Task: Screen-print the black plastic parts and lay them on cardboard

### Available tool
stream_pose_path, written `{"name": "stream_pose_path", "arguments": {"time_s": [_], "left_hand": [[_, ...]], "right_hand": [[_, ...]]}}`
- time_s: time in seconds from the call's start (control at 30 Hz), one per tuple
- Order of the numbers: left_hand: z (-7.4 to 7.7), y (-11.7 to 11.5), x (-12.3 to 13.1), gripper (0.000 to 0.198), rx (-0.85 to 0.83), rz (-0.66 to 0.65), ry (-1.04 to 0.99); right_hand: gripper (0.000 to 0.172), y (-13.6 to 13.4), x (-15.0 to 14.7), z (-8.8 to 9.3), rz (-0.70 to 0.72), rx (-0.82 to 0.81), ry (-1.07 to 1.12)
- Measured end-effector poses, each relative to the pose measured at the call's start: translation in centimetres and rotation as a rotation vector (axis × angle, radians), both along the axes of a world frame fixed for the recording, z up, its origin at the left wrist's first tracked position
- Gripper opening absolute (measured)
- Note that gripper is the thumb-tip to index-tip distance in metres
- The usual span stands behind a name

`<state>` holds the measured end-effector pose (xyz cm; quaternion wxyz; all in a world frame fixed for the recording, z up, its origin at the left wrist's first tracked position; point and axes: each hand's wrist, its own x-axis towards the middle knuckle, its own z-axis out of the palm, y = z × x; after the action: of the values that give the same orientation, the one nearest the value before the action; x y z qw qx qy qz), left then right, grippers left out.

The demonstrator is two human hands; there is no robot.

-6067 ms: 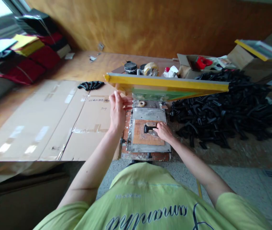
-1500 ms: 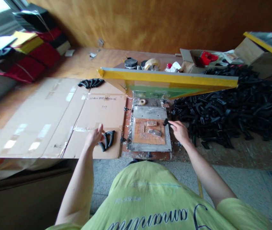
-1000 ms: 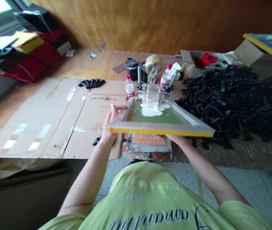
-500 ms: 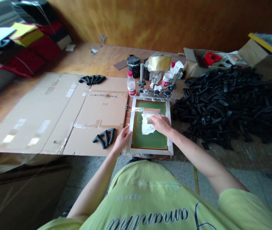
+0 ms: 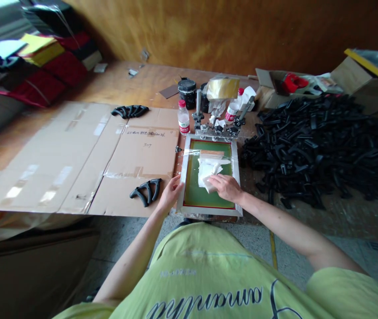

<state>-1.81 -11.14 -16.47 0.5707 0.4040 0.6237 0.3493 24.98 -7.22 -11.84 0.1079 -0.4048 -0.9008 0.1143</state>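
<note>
A screen printing frame [image 5: 182, 179] with a pale metal rim and a green mesh [image 5: 193, 190] lies flat in front of me. My left hand [image 5: 171, 191] grips its left rim near the front corner, fingers closed on the edge. On the mesh, my right hand [image 5: 226, 188] pinches a crumpled white wipe [image 5: 206, 172], paper or cloth. Just beyond the wipe a wooden-edged squeegee [image 5: 212, 154] rests across the upper mesh. A metal clamp [image 5: 215, 131] holds the far side of the frame.
Left, cardboard [image 5: 142, 159] carries two groups of black curved parts [image 5: 146, 191]. A bottle [image 5: 184, 117] and a black tub [image 5: 187, 93] stand behind the frame. To the right is a large heap of black parts [image 5: 308, 150], with an open carton [image 5: 268, 86] behind it.
My right hand has drawn back toward me with the white wipe, away from the squeegee. My left hand stays on the frame's rim.
</note>
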Motion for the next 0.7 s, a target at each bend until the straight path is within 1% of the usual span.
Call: {"name": "stream_pose_path", "arguments": {"time_s": [0.07,0.13,0.17,0.23,0.3,0.33,0.37,0.43,0.47,0.5,0.57,0.6,0.63,0.7], "left_hand": [[0.2,0.0,0.0,0.071,-0.001,0.011,-0.017],[0.7,0.1,0.0,0.072,-0.007,0.011,-0.017],[1.0,0.1,0.0,0.072,-0.013,0.006,-0.014],[2.1,0.2,-0.1,0.074,-0.019,-0.004,-0.022],[3.8,0.3,-0.3,0.076,-0.009,-0.008,-0.05],[4.8,0.4,-0.3,0.076,0.002,-0.007,-0.074],[6.0,0.6,-0.3,0.073,0.017,0.0,-0.102],[8.4,1.4,-0.1,0.062,0.061,0.024,-0.149],[9.7,2.0,0.1,0.058,0.1,0.037,-0.163],[11.0,2.8,0.5,0.057,0.161,0.06,-0.171],[13.4,4.9,1.2,0.059,0.331,0.11,-0.179],[14.5,6.2,1.7,0.059,0.416,0.127,-0.192],[15.4,7.5,2.1,0.059,0.488,0.137,-0.209],[16.8,9.9,2.7,0.059,0.564,0.133,-0.243]], "right_hand": [[0.029,-0.2,0.2,0.1,0.038,-0.044,-0.002],[0.024,0.8,0.1,1.1,-0.018,-0.068,0.005],[0.025,1.8,-0.1,1.9,-0.074,-0.065,0.02],[0.041,4.2,-0.6,3.7,-0.199,-0.033,0.052],[0.057,6.6,-0.4,5.5,-0.294,0.017,0.073],[0.06,7.7,0.2,6.3,-0.339,0.046,0.089],[0.057,8.6,1.2,7.0,-0.391,0.075,0.118],[0.045,9.9,4.1,7.6,-0.522,0.125,0.218],[0.039,10.2,5.8,7.4,-0.603,0.13,0.264],[0.037,10.2,7.3,6.9,-0.678,0.102,0.284],[0.037,9.4,9.4,5.1,-0.764,-0.026,0.247],[0.036,8.6,9.7,3.8,-0.767,-0.104,0.212],[0.034,7.6,9.4,2.4,-0.738,-0.172,0.175],[0.033,5.4,7.7,-0.4,-0.607,-0.225,0.116]]}}
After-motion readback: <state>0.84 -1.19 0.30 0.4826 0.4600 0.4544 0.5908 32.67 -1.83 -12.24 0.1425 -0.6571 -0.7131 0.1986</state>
